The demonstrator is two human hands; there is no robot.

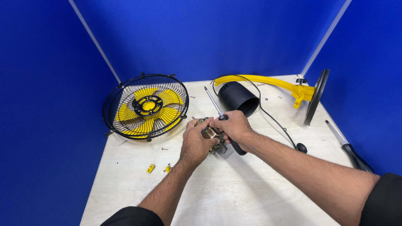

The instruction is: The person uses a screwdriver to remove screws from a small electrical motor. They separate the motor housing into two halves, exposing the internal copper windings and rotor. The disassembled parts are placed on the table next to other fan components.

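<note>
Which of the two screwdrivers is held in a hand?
The screwdriver near the table's middle: the right hand grips its handle. The other screwdriver lies untouched at the right edge.

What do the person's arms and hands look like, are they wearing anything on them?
Both hands, the left hand and the right hand, are bare: no gloves, and no rings or watch that show. The forearms are bare and hairy. Dark, black-looking sleeves are pushed up near the elbows, the left sleeve and the right sleeve.

Gripped a small metal motor (213, 138) with left hand (197, 142) and right hand (234, 125), screwdriver (220, 115) in the right, above pale tabletop (234, 188); black fan cage (145, 106) nearby.
</note>
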